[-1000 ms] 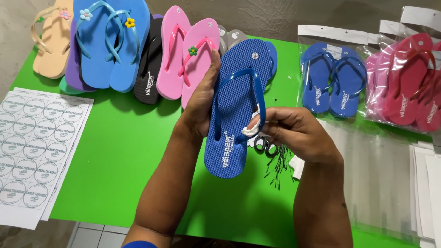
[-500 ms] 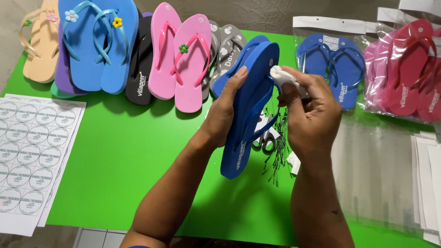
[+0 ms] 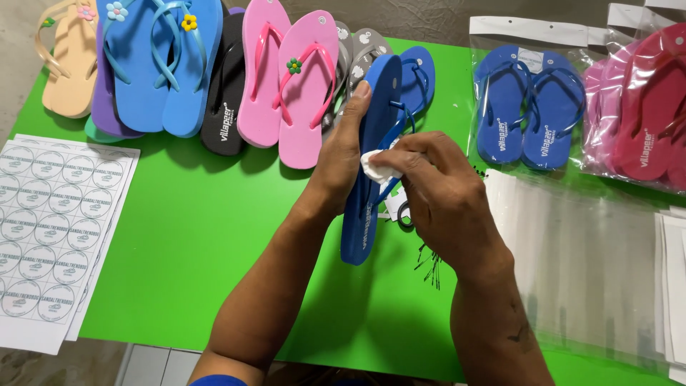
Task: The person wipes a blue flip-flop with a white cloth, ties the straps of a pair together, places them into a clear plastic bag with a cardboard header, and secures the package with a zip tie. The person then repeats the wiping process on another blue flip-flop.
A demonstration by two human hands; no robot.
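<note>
Our left hand (image 3: 343, 161) grasps the blue flip-flop (image 3: 371, 164) on edge; our right hand (image 3: 436, 196) pinches a white tag (image 3: 377, 166) against its strap.

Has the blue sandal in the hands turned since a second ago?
Yes. The blue sandal lay sole-flat facing up; now the left hand holds it on edge, its toe nearer the pink sandals.

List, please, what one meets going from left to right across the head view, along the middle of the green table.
Sheets of round stickers → left hand → dark blue flip-flop held on its edge → right hand with a small white piece → stack of clear plastic bags → white cards at the right edge.
</note>
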